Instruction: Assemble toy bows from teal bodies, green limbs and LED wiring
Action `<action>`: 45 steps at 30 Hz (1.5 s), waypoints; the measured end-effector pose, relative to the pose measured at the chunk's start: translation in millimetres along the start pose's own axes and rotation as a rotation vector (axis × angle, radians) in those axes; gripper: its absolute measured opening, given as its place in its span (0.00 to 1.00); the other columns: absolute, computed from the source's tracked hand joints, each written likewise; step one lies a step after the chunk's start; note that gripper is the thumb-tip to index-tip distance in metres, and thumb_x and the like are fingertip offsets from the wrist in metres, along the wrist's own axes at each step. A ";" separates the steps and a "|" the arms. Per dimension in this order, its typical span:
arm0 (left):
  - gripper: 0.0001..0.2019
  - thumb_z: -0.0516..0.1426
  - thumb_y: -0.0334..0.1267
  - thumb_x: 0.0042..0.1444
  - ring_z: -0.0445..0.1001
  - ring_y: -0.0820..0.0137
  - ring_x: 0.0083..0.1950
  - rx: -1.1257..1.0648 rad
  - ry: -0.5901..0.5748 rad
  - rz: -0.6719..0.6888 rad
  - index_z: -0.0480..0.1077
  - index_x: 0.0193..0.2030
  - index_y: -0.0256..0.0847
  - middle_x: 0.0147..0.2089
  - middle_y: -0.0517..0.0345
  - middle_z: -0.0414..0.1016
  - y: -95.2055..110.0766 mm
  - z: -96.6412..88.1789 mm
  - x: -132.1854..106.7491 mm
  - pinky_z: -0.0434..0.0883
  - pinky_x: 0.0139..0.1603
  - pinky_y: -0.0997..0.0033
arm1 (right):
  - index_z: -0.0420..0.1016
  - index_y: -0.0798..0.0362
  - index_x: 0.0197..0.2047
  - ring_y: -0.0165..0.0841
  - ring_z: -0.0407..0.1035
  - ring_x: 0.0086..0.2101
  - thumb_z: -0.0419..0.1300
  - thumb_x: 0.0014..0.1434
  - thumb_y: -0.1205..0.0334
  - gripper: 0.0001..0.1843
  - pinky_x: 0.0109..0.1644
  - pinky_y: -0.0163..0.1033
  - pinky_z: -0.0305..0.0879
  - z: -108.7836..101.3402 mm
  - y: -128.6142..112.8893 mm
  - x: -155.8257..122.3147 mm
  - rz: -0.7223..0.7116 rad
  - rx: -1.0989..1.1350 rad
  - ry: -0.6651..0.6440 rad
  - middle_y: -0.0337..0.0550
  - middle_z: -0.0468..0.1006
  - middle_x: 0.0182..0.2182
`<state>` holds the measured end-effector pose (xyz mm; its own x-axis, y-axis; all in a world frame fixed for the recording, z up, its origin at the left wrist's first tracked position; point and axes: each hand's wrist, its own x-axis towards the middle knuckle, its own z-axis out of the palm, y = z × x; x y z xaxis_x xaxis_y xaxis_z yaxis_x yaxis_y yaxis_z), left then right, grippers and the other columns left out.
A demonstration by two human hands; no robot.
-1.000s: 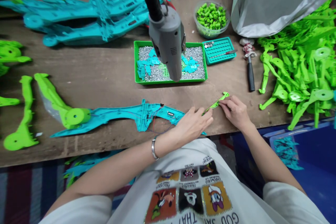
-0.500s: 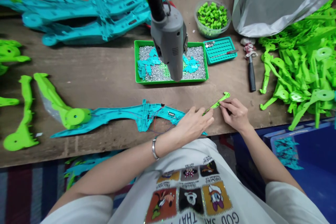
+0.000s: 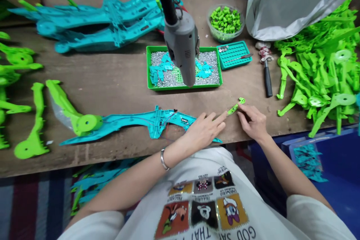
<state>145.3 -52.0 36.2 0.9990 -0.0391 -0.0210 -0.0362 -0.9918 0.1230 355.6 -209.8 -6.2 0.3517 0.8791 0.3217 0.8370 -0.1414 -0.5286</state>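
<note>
A slim light-green plastic part [image 3: 233, 110] with a hooked upper end lies slantwise between my hands. My left hand [image 3: 206, 129] reaches over the right end of a long turquoise plastic shell half [image 3: 132, 119]; its fingertips close on the lower end of the green part, the thumb out of sight. From the other side, the thumb and forefinger of my right hand [image 3: 253, 122] meet at the middle of the green part. Thin wires and small metal pieces show inside the turquoise shell. A wide green plastic limb [image 3: 87, 123] is joined to the shell's left end.
A grey electric screwdriver [image 3: 184, 45] hangs over a green tray [image 3: 184, 88] of screws and turquoise pieces. Behind are a tub of green caps [image 3: 226, 20], a small teal tray [image 3: 234, 54] and a hammer [image 3: 267, 78]. Green parts [image 3: 317, 78] pile up at right; turquoise shells [image 3: 109, 26] lie back left.
My right fingers have shifted slightly up along the green part, which shows less length beside my left fingertips. The view has moved a little, so things at left appear farther right.
</note>
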 end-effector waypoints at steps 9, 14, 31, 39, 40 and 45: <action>0.21 0.50 0.37 0.71 0.68 0.58 0.59 -0.092 0.132 -0.206 0.62 0.68 0.37 0.71 0.43 0.63 8.9 4.0 -15.1 0.64 0.61 0.55 | 0.68 0.44 0.64 0.41 0.79 0.44 0.59 0.66 0.66 0.24 0.52 0.51 0.76 2.0 -34.7 3.3 -0.034 0.095 -0.044 0.46 0.84 0.45; 0.22 0.53 0.48 0.69 0.68 0.55 0.56 -0.189 0.275 -0.425 0.65 0.61 0.33 0.57 0.40 0.72 22.9 0.9 -29.5 0.66 0.58 0.54 | 0.70 0.47 0.56 0.39 0.77 0.45 0.59 0.65 0.66 0.16 0.52 0.48 0.75 9.8 -49.9 8.6 -0.066 0.201 -0.121 0.46 0.82 0.45; 0.06 0.52 0.35 0.67 0.69 0.54 0.51 -0.198 -0.007 -0.655 0.69 0.43 0.38 0.48 0.46 0.72 29.8 -12.5 5.0 0.63 0.50 0.55 | 0.79 0.50 0.36 0.35 0.74 0.38 0.61 0.65 0.68 0.08 0.50 0.46 0.67 18.2 -51.9 31.3 -0.075 0.222 -0.310 0.42 0.83 0.36; 0.09 0.47 0.27 0.67 0.70 0.54 0.51 -0.139 -0.072 -0.671 0.67 0.47 0.36 0.50 0.44 0.70 32.9 -14.4 8.8 0.65 0.47 0.57 | 0.79 0.51 0.33 0.35 0.75 0.37 0.63 0.62 0.70 0.07 0.51 0.45 0.66 15.4 -56.6 39.3 0.007 0.195 -0.375 0.42 0.83 0.34; 0.09 0.47 0.27 0.67 0.70 0.54 0.51 -0.137 -0.088 -0.661 0.67 0.47 0.36 0.50 0.44 0.70 32.6 -16.7 8.8 0.65 0.47 0.57 | 0.80 0.51 0.33 0.35 0.75 0.37 0.63 0.61 0.70 0.07 0.52 0.45 0.66 15.2 -56.8 40.3 0.013 0.191 -0.382 0.42 0.83 0.34; 0.13 0.57 0.44 0.66 0.69 0.51 0.52 -0.134 -0.110 -0.608 0.67 0.47 0.35 0.51 0.42 0.69 33.0 -26.1 3.5 0.66 0.49 0.53 | 0.80 0.50 0.32 0.35 0.75 0.37 0.64 0.60 0.71 0.07 0.50 0.44 0.67 15.4 -55.8 43.0 0.043 0.176 -0.404 0.42 0.84 0.34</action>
<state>148.2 -81.7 66.0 0.8316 0.5070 -0.2266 0.5474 -0.8173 0.1799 317.5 -157.1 25.0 0.1626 0.9865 -0.0179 0.7286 -0.1323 -0.6720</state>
